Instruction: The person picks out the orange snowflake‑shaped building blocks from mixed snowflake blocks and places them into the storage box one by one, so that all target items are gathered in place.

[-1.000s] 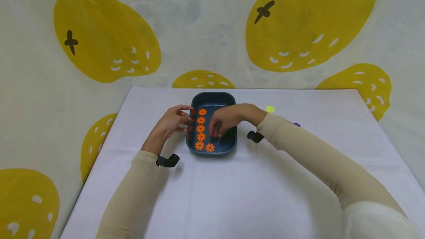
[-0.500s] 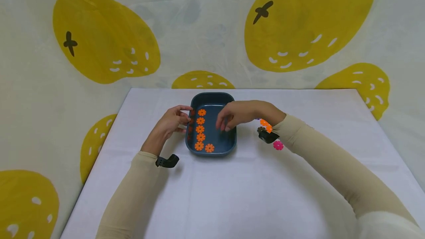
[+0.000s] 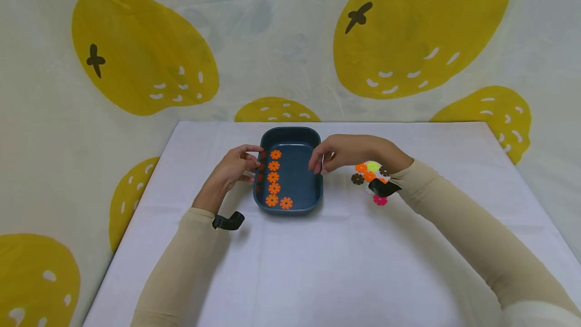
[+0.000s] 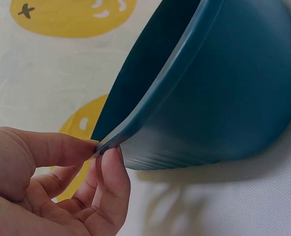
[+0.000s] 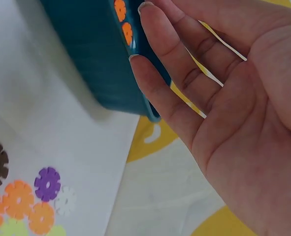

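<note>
A deep blue rectangular tray (image 3: 299, 180) stands on the white-covered table. Inside it, several orange notched discs (image 3: 273, 177) form a column along the left side. Another orange disc (image 3: 286, 203) lies to the right of the column's near end. My left hand (image 3: 231, 168) pinches the tray's left rim between thumb and fingers, seen closely in the left wrist view on the tray wall (image 4: 224, 98). Over the right rim hovers my right hand (image 3: 342, 151), fingers loosely bent and apart. In the right wrist view its palm (image 5: 243, 113) shows with nothing held.
Right of the tray lies a loose cluster of notched discs: brown (image 3: 357, 179), yellow (image 3: 372, 166), pink (image 3: 380, 200) and orange, partly covered by the right wrist camera (image 3: 384, 187). A purple disc (image 5: 48, 184) shows among them. A fruit-patterned cloth (image 3: 281, 39) hangs behind the table.
My right hand has risen from inside the tray and moved right to its right rim, uncovering the tray floor and more of the disc cluster. The left hand keeps its place.
</note>
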Tool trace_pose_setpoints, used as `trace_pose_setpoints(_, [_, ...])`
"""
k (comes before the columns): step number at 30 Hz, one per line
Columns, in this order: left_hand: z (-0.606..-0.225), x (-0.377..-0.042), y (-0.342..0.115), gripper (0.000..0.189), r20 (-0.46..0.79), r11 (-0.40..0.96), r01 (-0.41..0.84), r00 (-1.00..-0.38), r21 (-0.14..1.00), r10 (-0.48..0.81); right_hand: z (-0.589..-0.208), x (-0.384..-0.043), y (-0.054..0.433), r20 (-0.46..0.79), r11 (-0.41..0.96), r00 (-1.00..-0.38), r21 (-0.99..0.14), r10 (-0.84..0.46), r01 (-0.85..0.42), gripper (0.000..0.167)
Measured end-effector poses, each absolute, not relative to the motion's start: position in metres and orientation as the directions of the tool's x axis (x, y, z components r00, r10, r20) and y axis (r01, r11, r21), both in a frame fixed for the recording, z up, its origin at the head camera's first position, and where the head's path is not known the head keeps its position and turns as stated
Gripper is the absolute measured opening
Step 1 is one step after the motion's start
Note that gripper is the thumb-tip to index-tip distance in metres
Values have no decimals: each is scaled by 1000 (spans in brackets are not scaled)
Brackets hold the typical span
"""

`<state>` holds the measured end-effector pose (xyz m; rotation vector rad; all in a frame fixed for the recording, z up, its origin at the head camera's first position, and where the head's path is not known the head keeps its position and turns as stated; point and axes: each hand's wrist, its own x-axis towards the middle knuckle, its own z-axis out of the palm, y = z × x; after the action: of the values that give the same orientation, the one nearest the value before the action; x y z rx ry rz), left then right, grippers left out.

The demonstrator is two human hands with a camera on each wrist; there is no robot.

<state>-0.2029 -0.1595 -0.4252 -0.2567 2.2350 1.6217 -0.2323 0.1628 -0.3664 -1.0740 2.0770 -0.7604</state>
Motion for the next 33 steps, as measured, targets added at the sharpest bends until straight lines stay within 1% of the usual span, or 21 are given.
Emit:
trace_pose_setpoints(5, [-425, -203, -160, 42, -395, 320, -356, -916, 878, 67, -367, -231, 176, -291, 505, -460, -730, -839, -460, 28])
trace_pose_setpoints(10, [-424, -203, -159, 43, -400, 326, -359, -914, 875, 68, -370, -230, 189, -322, 554, -505, -718, -801, -421, 27])
trace_pose_setpoints(15, [-425, -204, -159, 43, -405, 323, -365, -912, 873, 65, -375, -230, 201, -332, 572, -531, -723, -779, -387, 25])
trace_pose_setpoints(25, [-426, -205, -160, 43, -401, 326, -361, -914, 874, 63, -383, -228, 222, -343, 592, -569, -733, -747, -336, 26])
trace_pose_setpoints(33, [-426, -206, -159, 43, -406, 326, -368, -912, 871, 55, -388, -223, 237, -365, 625, -598, -719, -713, -306, 26])
